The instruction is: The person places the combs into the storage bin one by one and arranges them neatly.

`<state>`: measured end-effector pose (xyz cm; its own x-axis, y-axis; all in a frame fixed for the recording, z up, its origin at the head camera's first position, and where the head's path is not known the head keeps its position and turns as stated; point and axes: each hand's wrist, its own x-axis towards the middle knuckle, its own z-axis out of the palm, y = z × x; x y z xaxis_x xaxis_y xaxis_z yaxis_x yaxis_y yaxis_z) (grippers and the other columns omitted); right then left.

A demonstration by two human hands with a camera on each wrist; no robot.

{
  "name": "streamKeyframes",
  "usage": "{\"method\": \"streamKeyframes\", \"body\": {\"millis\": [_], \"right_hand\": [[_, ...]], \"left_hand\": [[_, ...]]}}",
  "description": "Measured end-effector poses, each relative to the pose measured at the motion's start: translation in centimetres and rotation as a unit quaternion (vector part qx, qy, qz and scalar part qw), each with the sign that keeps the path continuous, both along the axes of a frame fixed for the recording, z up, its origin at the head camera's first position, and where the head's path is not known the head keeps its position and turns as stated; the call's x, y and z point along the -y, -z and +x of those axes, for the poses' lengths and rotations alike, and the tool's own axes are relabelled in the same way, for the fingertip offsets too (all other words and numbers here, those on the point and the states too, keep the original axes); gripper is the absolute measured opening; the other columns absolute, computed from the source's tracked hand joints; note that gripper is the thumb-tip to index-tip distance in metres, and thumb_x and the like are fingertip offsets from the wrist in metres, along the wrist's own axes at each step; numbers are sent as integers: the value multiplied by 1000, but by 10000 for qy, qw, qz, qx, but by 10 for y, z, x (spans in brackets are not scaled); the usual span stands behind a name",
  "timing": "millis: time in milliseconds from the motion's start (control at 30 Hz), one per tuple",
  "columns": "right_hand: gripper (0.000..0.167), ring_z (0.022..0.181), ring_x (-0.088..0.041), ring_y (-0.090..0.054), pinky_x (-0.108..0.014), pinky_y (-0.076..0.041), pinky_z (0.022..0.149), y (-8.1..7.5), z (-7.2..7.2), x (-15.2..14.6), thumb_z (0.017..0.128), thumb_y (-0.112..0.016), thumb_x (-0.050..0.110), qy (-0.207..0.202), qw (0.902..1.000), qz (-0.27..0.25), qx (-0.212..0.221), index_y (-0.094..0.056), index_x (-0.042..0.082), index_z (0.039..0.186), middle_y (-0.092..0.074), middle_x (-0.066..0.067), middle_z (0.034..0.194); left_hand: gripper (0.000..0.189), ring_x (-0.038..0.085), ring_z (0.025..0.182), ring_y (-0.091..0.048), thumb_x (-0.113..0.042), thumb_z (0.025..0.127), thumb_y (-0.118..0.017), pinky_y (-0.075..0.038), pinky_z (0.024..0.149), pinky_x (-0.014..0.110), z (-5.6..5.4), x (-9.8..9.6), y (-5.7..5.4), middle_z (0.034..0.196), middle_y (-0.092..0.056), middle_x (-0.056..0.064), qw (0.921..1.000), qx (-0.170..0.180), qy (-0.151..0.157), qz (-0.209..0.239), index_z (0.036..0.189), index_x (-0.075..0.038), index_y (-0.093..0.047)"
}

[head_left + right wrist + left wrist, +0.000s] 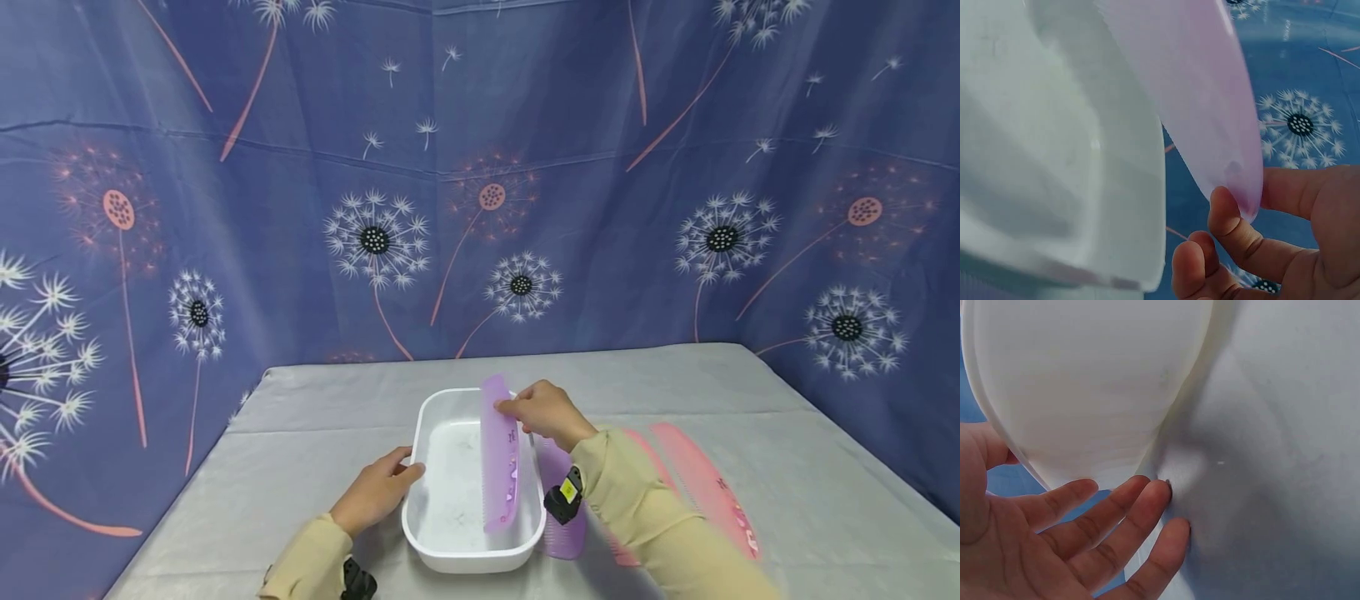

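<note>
My right hand (551, 410) pinches one end of a translucent purple comb (498, 467) between thumb and fingers. The comb (1204, 94) slants over the right side of a white plastic basin (465, 561), its teeth facing left and small decorations along its spine. At the basin's left side, my left hand (378, 492) has its thumb over the rim and its fingers along the outer wall. These fingers (1125, 537) are slightly spread in the left wrist view. Beside the basin on the right lies another purple comb (564, 542), partly covered by my right wrist.
Two pink combs lie on the grey cloth at the right: a fully visible one (708, 475) and another (647, 443) partly under my right sleeve. The grey table (315, 408) meets a blue dandelion-print curtain (600, 250) at the back and sides.
</note>
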<state>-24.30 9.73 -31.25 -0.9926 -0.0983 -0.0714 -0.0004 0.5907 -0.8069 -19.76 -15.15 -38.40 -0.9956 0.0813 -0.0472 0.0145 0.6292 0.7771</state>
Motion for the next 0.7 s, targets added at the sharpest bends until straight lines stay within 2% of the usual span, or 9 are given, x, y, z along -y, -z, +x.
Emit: {"method": "streamKeyframes", "body": {"millis": [267,433,533,700], "right_hand": [[32,72,-20,-51,-35,-42,70,10,0,21,91,-71,29,-53,9996,282,-45,-63,8,68,-57,-5,70],[40,64,-16,-47,-32,-39,62,15,-1,31,91,-72,28,-127,9995,283,-51,-56,12,58,-53,-2,63],[50,56,-13,-41,-28,-33,56,19,-2,37,90,-72,26,-172,9997,137,-70,-44,17,51,-45,2,55],[50,51,-11,-37,-25,-28,49,27,-5,46,89,-74,23,-211,9997,10,-102,-44,17,50,-42,3,51]], "left_hand": [[46,21,86,-62,-27,103,-57,-50,75,40,1,1,0,100,-68,9,9999,-82,79,83,141,-1,-57],[45,20,85,-62,-26,103,-57,-49,75,39,1,1,0,100,-68,9,9997,-145,136,140,140,-1,-57],[45,20,84,-61,-26,103,-57,-49,74,39,1,2,0,100,-68,9,9996,-140,150,170,140,-1,-57],[45,20,83,-61,-27,103,-57,-49,74,39,1,3,2,99,-68,9,9996,-153,164,179,140,-2,-56]]}}
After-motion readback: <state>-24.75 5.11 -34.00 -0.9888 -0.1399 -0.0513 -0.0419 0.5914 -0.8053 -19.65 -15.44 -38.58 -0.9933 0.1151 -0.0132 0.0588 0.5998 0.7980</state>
